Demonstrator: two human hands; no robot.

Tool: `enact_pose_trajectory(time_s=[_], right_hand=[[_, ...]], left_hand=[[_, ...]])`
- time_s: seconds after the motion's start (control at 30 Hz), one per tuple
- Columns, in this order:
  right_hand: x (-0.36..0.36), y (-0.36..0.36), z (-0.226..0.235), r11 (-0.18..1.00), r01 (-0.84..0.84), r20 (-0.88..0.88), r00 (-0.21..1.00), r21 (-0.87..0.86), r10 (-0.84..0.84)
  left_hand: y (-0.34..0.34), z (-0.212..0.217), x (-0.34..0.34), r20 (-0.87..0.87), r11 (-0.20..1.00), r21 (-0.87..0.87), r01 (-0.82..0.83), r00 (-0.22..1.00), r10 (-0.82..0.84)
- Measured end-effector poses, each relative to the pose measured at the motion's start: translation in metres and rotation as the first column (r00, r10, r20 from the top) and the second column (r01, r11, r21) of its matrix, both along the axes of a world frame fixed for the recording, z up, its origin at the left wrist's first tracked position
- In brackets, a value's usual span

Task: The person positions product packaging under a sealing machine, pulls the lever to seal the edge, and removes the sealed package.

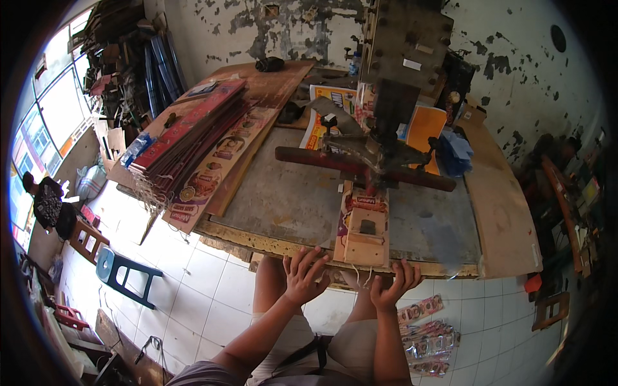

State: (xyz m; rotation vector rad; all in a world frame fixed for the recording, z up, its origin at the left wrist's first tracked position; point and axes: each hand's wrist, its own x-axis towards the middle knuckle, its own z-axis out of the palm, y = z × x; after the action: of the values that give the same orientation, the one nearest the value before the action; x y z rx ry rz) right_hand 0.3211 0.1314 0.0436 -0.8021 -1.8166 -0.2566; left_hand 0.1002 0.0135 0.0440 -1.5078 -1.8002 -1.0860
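My left hand (pixel 302 275) rests at the front edge of the worktable, fingers spread and nothing in them. At the same edge, further right, my right hand (pixel 394 285) lays its stretched fingers over the rim, also without a thing in it. Between them a pale wooden block (pixel 365 248) with a small dark piece on top lies on a printed cardboard strip (pixel 346 212). White strings hang from the block's near end. Just behind it stands a heavy metal press (pixel 380 151) with a long reddish crossbar (pixel 309 156); the strip's far end goes under it.
At the left of the worktable (pixel 270 193) lies a stack of printed cardboard strips (pixel 193 128). Blue plastic (pixel 456 154) sits right of the press. A blue stool (pixel 125 273) stands on the tiled floor, left. More printed strips (pixel 428 341) lie on the floor, right. Another person (pixel 50 202) sits far left.
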Motion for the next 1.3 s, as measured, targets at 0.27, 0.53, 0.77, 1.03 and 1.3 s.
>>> enact_pose_trajectory(time_s=[0.27,0.53,0.77,1.03,1.3], right_hand=[[-0.001,0.002,-0.004,1.0,0.008,0.003,1.0,0.008,-0.008],[-0.004,0.015,-0.022,0.993,0.058,-0.015,0.998,0.103,-0.056],[-0.003,0.021,-0.032,0.993,0.025,-0.041,0.999,0.119,-0.02],[-0.002,0.016,-0.023,0.995,0.035,-0.025,0.999,0.094,-0.033],[0.002,0.004,-0.013,1.0,0.013,0.007,1.0,-0.014,-0.013]], left_hand=[[0.002,-0.005,-0.002,-0.021,1.0,0.011,-0.02,1.0,0.02],[0.01,-0.018,-0.004,-0.064,0.995,0.097,-0.019,0.998,0.026],[0.012,-0.018,-0.007,-0.129,0.996,0.088,-0.024,0.991,0.035],[0.01,-0.019,-0.005,-0.084,0.997,0.076,-0.019,0.996,0.026],[0.005,-0.007,-0.001,-0.05,0.999,0.033,-0.025,0.998,0.026]])
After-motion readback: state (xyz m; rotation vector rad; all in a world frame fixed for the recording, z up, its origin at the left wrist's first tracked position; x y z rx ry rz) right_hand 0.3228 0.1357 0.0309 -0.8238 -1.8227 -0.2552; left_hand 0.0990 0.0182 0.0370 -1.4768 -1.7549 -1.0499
